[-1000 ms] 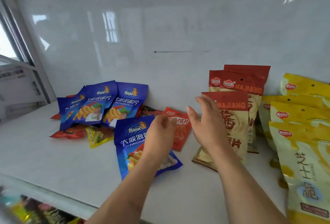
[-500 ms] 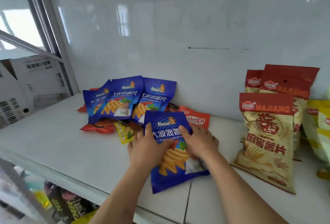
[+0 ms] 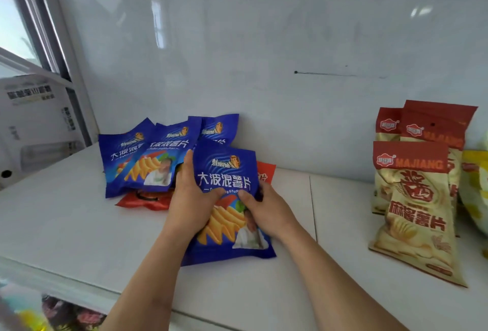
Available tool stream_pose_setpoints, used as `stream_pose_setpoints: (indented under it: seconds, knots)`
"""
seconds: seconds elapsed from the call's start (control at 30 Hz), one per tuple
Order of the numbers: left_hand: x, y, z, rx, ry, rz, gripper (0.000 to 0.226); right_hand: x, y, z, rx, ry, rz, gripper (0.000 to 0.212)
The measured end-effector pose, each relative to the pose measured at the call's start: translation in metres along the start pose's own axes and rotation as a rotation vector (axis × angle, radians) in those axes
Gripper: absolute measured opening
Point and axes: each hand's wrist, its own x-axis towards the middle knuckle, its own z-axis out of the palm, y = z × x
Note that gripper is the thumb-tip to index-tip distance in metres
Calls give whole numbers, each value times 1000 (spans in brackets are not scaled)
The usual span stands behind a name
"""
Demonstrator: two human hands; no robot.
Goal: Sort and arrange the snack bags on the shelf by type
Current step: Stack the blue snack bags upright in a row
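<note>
1. White shelf (image 3: 79, 227) with a glossy white back wall fills the view; a window frame (image 3: 39, 27) stands at its left end.
2. Near the middle of the shelf, a blue chip bag (image 3: 227, 172) is held tilted, its lower edge at the shelf surface.
3. Left hand (image 3: 192, 201) grips that blue chip bag's left edge, fingers curled behind it and thumb across the front.
4. Right hand (image 3: 266, 209) grips its right side, thumb pressed on the front, fingers wrapped behind.
5. Just left of and behind the held bag, a pile of blue chip bags (image 3: 148, 156) leans toward the back wall, overlapping one another.
6. Red snack packets (image 3: 148, 198) lie flat under that pile; another red one (image 3: 265, 172) peeks out behind the held bag.
7. Well to the right of the held bag, red-topped MAJIANG bags (image 3: 414, 198) stand in a row, with yellow bags (image 3: 475, 188) just beyond them at the frame edge.
</note>
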Motion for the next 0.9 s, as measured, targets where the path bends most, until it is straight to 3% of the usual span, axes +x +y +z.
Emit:
stream_pose_setpoints:
  seconds: [0.13, 0.33, 0.6, 0.7, 0.8, 0.9]
  knots:
    - [15, -7, -18, -265, -1, -118, 104, 8, -11, 14, 115, -1, -2, 51]
    - [35, -18, -29, -380, -58, -132, 53, 14, -27, 4, 145, 29, 13, 31]
    - [45, -8, -33, -611, -62, -190, 32, 30, -50, -1, 105, 111, -79, 27]
    - [46, -4, -39, -714, -59, -255, 33, 43, -56, 11, 256, 114, -74, 36]
    - [47, -7, -51, -809, -102, -358, 56, 55, -61, 28, 411, 138, -25, 35]
    - [47, -13, -66, -729, -139, -400, 36, 65, -71, 39, 386, 144, -41, 32]
